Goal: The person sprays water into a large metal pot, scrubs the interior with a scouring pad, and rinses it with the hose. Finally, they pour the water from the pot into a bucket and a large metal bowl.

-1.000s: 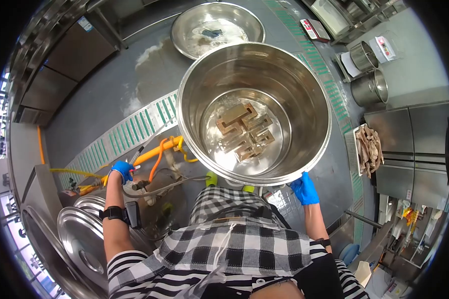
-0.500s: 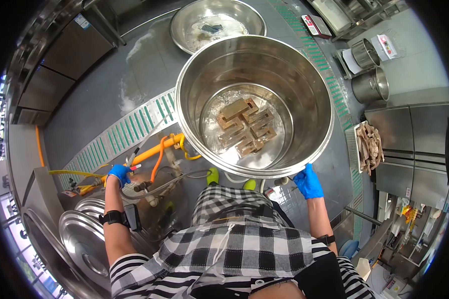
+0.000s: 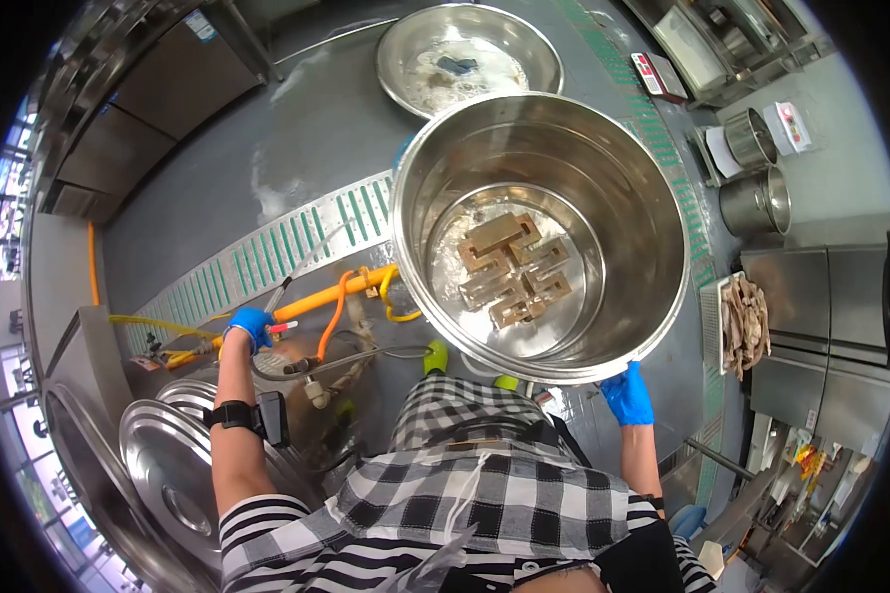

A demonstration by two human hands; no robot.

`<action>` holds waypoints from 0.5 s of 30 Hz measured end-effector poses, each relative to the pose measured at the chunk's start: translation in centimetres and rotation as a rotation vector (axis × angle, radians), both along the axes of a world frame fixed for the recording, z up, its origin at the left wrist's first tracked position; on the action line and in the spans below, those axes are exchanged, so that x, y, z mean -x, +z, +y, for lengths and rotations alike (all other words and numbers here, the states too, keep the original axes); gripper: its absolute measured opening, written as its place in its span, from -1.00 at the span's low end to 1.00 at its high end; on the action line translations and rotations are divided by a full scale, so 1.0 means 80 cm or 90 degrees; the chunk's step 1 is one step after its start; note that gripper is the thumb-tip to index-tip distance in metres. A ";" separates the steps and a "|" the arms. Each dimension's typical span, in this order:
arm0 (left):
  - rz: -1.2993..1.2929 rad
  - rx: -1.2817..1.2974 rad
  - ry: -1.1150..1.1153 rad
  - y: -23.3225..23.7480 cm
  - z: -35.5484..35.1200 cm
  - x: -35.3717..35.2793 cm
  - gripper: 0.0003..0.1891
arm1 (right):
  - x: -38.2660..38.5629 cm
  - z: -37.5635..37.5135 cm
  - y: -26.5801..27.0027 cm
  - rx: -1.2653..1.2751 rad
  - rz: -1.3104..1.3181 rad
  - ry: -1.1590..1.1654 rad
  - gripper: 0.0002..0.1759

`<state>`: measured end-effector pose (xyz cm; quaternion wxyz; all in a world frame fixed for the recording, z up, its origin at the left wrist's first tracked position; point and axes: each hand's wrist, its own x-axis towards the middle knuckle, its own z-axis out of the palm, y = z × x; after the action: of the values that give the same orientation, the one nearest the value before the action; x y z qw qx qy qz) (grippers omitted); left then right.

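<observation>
My left hand (image 3: 250, 328), in a blue glove, is closed around the handle of a hose spray gun (image 3: 279, 293) with a dark tip; a red and white piece sticks out beside the fingers. In its own blue glove, my right hand (image 3: 627, 395) grips the near right rim of a large steel pot (image 3: 670, 296); the thumb and some fingertips are hidden. The pot is tilted so that its mouth faces me. Inside, at the bottom, shows a brownish, blocky metal piece (image 3: 514, 267) with slots, amid wet shine.
Beyond the pot lies a wide steel basin (image 3: 396, 74) with suds and a dark cloth. A yellow pipe (image 3: 316, 299) and hoses run low at left, above steel lids (image 3: 163, 465). Floor drain grates (image 3: 267, 247) cross behind. A white crate (image 3: 714, 326) of brown pieces stands right.
My view has shifted, so most things sit farther right. The pot also appears slightly nearer to me. Something blue now shows behind its far left rim. Both hands keep their holds.
</observation>
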<state>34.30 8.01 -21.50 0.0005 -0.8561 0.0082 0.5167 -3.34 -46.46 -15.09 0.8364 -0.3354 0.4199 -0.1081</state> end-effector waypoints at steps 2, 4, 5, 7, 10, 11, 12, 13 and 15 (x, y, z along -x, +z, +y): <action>0.019 0.012 0.031 -0.006 0.002 0.000 -0.65 | 0.003 0.003 0.003 -0.014 0.012 -0.008 -0.57; 0.001 0.028 -0.061 -0.001 -0.001 -0.001 -0.57 | 0.002 0.004 0.001 -0.007 0.010 -0.001 -0.57; -0.002 0.026 -0.134 0.001 -0.007 -0.002 -0.53 | 0.005 0.002 0.000 -0.009 0.015 -0.002 -0.57; 0.032 0.018 -0.087 -0.007 -0.005 -0.006 -0.47 | 0.005 0.003 -0.002 0.000 -0.004 0.020 -0.57; -0.008 0.016 -0.232 0.006 -0.015 -0.006 -0.46 | 0.001 0.004 0.004 -0.008 0.020 -0.019 -0.57; -0.007 0.020 -0.236 0.011 -0.017 -0.007 -0.46 | -0.002 0.005 0.007 -0.005 0.021 -0.023 -0.57; -0.033 0.023 -0.290 0.015 -0.018 -0.008 -0.46 | -0.007 0.007 0.012 -0.006 0.043 -0.027 -0.59; -0.059 0.026 -0.343 0.015 -0.017 -0.008 -0.46 | -0.007 0.007 0.015 -0.008 0.065 -0.032 -0.60; -0.079 0.129 -0.224 0.009 -0.008 -0.006 -0.69 | -0.003 0.002 0.010 -0.010 0.063 -0.032 -0.64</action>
<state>34.76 7.39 -20.79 0.0051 -0.8674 0.2093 0.4515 -3.11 -46.29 -14.30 0.8142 -0.3232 0.4696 -0.1095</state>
